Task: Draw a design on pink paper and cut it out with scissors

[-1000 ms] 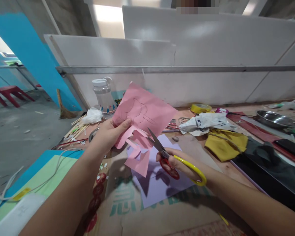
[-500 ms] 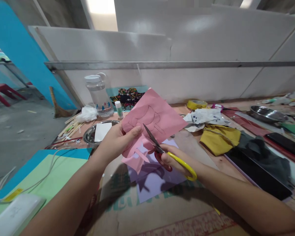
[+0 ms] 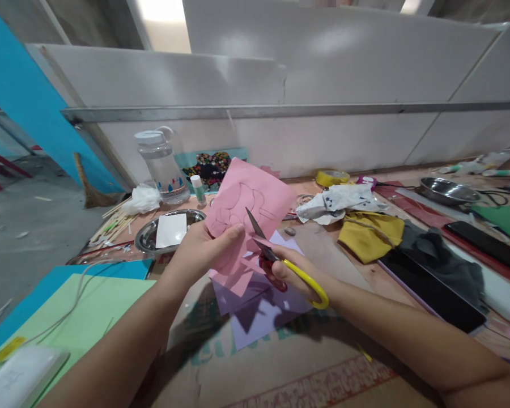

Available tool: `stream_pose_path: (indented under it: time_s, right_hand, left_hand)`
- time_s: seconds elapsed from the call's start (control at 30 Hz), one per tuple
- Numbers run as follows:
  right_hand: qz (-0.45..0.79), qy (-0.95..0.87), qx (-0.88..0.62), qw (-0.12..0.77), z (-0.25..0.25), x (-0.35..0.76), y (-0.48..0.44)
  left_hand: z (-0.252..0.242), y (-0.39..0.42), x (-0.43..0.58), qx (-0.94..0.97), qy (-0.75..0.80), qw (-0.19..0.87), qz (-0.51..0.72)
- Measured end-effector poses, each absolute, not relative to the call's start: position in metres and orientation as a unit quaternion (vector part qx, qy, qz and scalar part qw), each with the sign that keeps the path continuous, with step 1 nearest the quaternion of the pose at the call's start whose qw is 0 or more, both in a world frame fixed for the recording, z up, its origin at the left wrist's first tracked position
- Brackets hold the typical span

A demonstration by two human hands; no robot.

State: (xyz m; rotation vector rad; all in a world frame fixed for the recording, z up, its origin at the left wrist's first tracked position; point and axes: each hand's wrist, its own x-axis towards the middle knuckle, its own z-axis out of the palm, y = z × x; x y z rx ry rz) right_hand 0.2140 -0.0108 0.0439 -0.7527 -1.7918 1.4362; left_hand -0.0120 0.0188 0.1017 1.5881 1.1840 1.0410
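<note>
My left hand [image 3: 199,252] pinches a pink paper sheet [image 3: 255,198] with a pencil outline drawn on it, holding it tilted up above the table. Cut strips of the pink paper hang below my fingers. My right hand [image 3: 295,275] grips scissors [image 3: 276,258] with a yellow and a red handle. Their blades stand apart, biting into the lower edge of the pink sheet. A lilac paper sheet [image 3: 259,314] lies flat on the table under both hands.
A water bottle [image 3: 158,167], a small glue bottle [image 3: 199,190] and a steel dish [image 3: 153,233] with white paper stand behind my left hand. Yellow tape [image 3: 332,178], yellow cloth [image 3: 372,235], dark cloth [image 3: 440,263], a steel bowl [image 3: 448,191] and a phone [image 3: 491,245] lie to the right. Green paper [image 3: 85,311] lies left.
The pink sheet has turned and come lower and closer to me. The scissors have worked further into it, and the view has shifted right, showing the dish and glue bottle.
</note>
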Motion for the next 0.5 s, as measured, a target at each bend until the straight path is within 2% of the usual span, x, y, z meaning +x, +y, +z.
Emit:
stream_pose_path:
  time_s: [0.5]
  right_hand:
    - [0.513, -0.712, -0.287, 0.384, 0.0547, 0.2119, -0.0133]
  left_hand:
    - [0.107, 0.0125, -0.0085, 0.669, 0.498, 0.37, 0.41]
